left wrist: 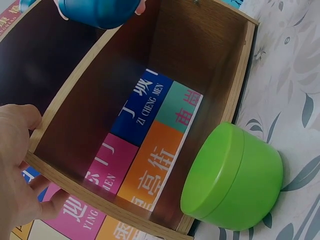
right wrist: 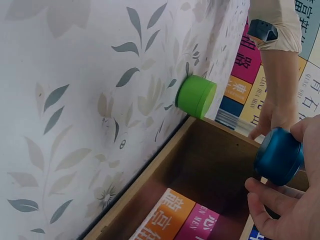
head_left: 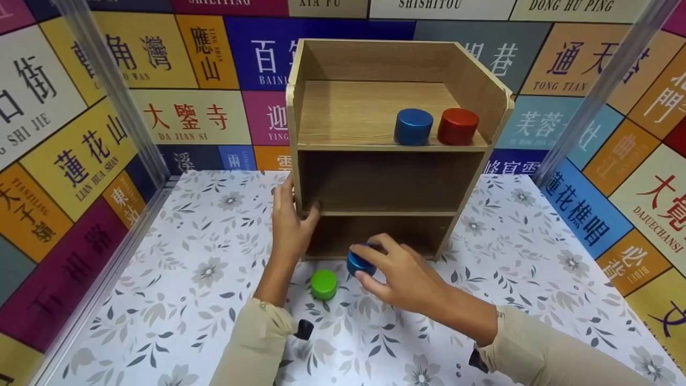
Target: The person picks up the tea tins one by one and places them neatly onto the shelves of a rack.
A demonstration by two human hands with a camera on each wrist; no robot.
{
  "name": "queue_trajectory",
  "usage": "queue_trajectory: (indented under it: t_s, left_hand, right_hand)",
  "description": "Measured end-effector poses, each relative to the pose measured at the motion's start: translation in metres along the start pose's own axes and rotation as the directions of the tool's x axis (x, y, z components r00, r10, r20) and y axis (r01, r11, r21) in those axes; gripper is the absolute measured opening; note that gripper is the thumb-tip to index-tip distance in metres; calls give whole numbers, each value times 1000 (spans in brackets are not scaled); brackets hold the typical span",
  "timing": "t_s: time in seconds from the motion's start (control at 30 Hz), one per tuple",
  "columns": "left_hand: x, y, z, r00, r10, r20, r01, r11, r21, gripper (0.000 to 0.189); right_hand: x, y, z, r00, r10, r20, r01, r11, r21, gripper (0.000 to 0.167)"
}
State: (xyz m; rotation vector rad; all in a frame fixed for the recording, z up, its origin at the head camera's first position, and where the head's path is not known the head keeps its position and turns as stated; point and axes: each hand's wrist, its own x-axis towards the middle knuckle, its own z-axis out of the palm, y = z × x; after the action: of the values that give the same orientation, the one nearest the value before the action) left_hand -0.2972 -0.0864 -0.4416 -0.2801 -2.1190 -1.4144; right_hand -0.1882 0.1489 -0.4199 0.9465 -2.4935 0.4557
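Reaching in from the six o'clock side, a person's two hands in beige sleeves (head_left: 552, 343) are apart, each holding something. The right hand (head_left: 399, 273) pinches a shiny, dark blue, round tin (head_left: 358, 264) between thumb and fingers, in front of the lower openings of a pale wood-grain shelf unit (head_left: 348, 107) with three levels. Taking that tin as the clock's centre, the left hand (head_left: 292, 222) is at ten o'clock, clasping the unit's side panel, its thumb round the inner face and its fingers outside. At eight o'clock, near the tin, a bright green, smooth, round tin (head_left: 323, 285) stands on a white cloth (head_left: 182, 321) printed with grey leaves and flowers. Up at one o'clock, on the unit's top level, a metallic blue cylinder (head_left: 414, 127) stands just beside a metallic red cylinder (head_left: 458, 127). Colourful wall panels (head_left: 187, 115) bearing Chinese characters rise behind.
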Motion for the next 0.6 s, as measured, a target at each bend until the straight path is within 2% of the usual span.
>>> queue_trajectory:
  t_s: [0.33, 0.6]
  left_hand:
    - [2, -1, 0, 1000, 14, -1, -14, 1000, -6, 74]
    - [1, -1, 0, 1000, 12, 2, -12, 1000, -14, 74]
  right_hand:
    - [12, -4, -15, 1000, -11, -16, 10, 999, -35, 44]
    - [25, -6, -31, 1000, 7, 2, -7, 1000, -3, 45]
